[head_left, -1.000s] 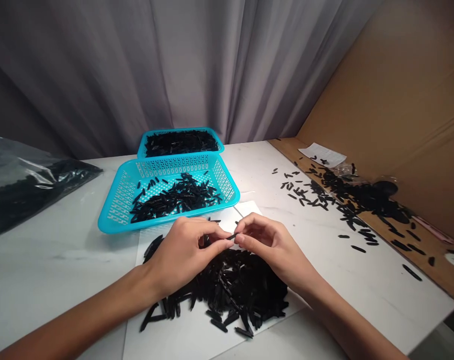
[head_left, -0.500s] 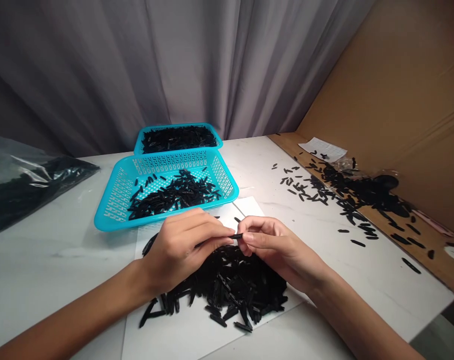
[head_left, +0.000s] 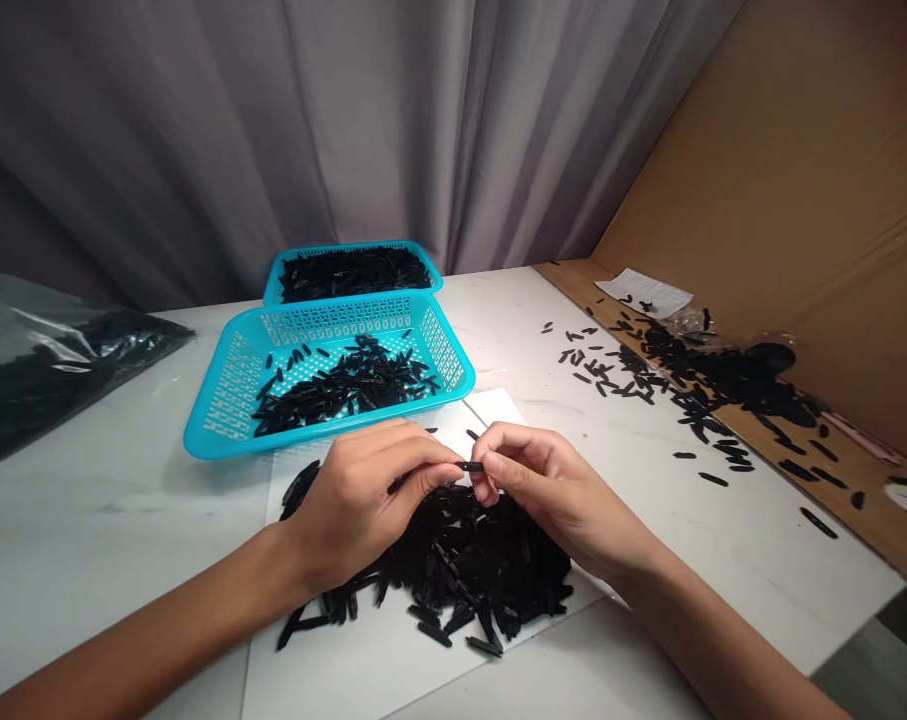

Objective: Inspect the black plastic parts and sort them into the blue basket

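Between my two hands is a short, slim black piece, held level. My left hand pinches its left end with thumb and fingertips. The right end sits between the thumb and curled fingers of my right hand. What exactly the piece is cannot be made out. Directly beneath the hands lies a heap of similar black pieces on a white sheet. Just beyond my left hand stands a turquoise plastic basket with a loose layer of such pieces inside.
Behind it, a second turquoise basket is filled with black pieces. A clear bag of dark contents lies at the left. On the right, many black pieces are scattered over table and cardboard, near a paper slip.
Both hands stay over the heap, pinching the same black piece. The fingers have shifted only slightly, and the whole view has moved a little.
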`<state>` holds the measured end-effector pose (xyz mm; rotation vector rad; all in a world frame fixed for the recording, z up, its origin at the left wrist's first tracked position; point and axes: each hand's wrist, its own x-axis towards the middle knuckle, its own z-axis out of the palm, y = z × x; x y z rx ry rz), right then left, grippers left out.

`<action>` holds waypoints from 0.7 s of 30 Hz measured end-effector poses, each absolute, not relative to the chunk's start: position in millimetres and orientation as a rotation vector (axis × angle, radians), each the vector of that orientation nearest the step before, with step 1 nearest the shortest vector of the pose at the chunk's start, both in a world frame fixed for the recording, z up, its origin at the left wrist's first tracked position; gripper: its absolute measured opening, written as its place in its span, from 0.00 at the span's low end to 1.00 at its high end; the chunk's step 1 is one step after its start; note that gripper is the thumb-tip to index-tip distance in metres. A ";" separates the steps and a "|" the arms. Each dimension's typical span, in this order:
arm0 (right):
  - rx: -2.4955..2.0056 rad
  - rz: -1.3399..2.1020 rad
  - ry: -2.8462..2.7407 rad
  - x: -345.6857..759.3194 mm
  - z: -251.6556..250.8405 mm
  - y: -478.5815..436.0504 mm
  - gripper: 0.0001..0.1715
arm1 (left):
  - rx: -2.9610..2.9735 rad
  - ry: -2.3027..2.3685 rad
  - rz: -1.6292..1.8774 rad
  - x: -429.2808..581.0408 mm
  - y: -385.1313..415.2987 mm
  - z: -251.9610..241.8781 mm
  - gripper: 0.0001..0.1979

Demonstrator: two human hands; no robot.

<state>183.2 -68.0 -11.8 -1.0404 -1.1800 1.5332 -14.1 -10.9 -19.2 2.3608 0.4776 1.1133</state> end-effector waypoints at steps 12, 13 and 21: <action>-1.577 0.857 -2.114 176.0 -17.3 -68.5 0.08 | 2.503 1.209 1.052 -28.5 19.4 -1.5 0.13; -1.568 0.867 -2.107 176.1 -18.6 -67.9 0.05 | 2.524 1.085 1.046 -27.1 15.2 -1.3 0.11; -1.439 1.004 -1.734 177.5 -16.3 -65.1 0.05 | 2.425 0.522 0.675 -19.0 -4.7 -8.4 0.03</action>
